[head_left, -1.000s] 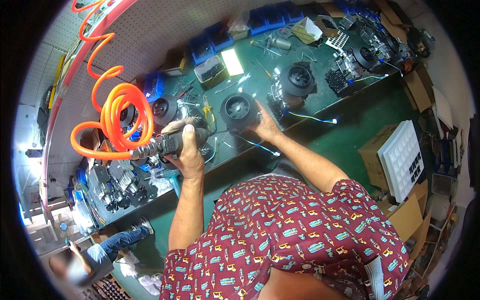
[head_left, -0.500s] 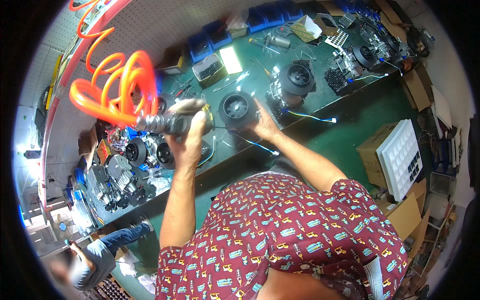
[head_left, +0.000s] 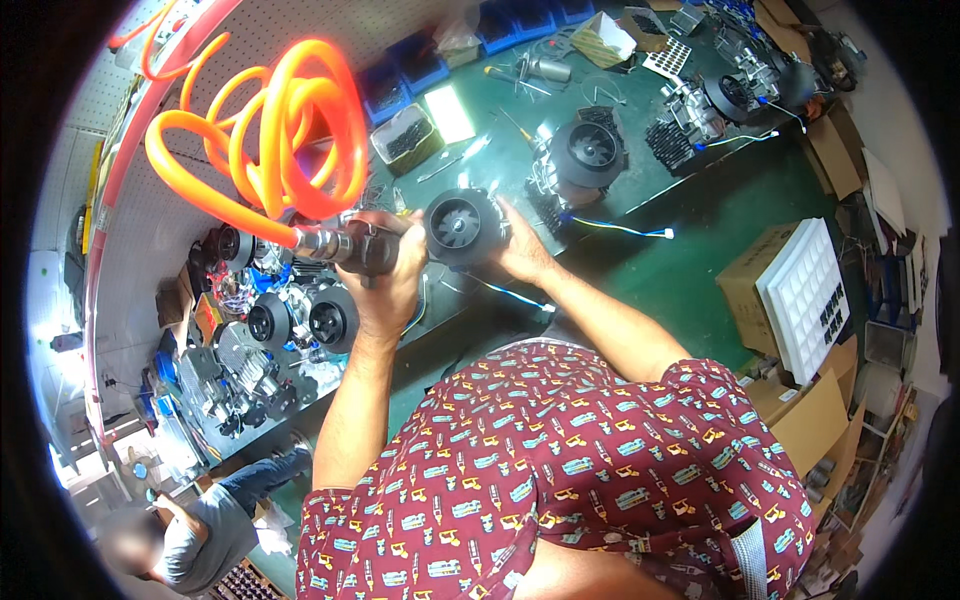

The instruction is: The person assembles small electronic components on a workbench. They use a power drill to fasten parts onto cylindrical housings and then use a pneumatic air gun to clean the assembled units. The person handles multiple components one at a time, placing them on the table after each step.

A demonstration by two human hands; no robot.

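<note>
My left hand (head_left: 395, 285) is wrapped round a dark air tool (head_left: 372, 252), whose metal hose fitting points left. An orange coiled air hose (head_left: 315, 130) runs from that fitting up in loose loops. The tool's front end is close to a motor unit with a round black fan wheel (head_left: 460, 226); whether they touch I cannot tell. My right hand (head_left: 524, 252) grips this unit from its right side, over the bench edge, with the fan wheel facing up. A cable with a pale connector (head_left: 545, 306) trails from the unit.
The green bench (head_left: 640, 195) carries another fan unit (head_left: 590, 150) close on the right. Several more stand at the far right and left (head_left: 335, 318). A carton of small black parts (head_left: 408, 140) and blue bins (head_left: 418, 62) line the back. A person (head_left: 205, 530) is at lower left.
The air tool has turned and its hose loops have swung to the right. My left hand has moved slightly right, nearer the fan wheel. My right hand keeps its grip on the unit.
</note>
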